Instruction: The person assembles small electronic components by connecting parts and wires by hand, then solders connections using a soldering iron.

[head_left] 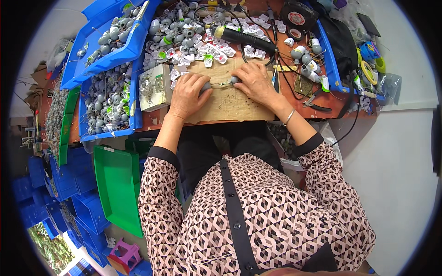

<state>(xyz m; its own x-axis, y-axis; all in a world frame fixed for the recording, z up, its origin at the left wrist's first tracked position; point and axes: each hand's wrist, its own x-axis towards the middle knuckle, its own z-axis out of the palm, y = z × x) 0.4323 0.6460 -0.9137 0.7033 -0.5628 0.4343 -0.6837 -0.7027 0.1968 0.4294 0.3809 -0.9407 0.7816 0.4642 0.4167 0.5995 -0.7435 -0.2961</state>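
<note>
My left hand point(186, 95) rests over the cardboard sheet point(216, 103), its fingers closed on a small grey rounded part point(206, 86). Across from it, my right hand point(256, 82) grips a similar grey rounded part point(235, 79) between thumb and fingers. Thin wires with a small light-coloured piece point(223, 83) stretch between the two parts. Just beyond the hands lie many loose white and green plastic pieces point(208, 60) and a heap of grey rounded parts point(182, 34). My fingers partly hide both held parts.
Blue trays point(73, 76) of grey parts stand at the left, beside a white-grey box point(154, 87). A black-handled tool point(244, 39) with cables lies at the back. Pliers point(316, 105), a tape roll point(295, 33) and another blue tray point(329, 60) sit at the right. Green tray point(117, 184) below.
</note>
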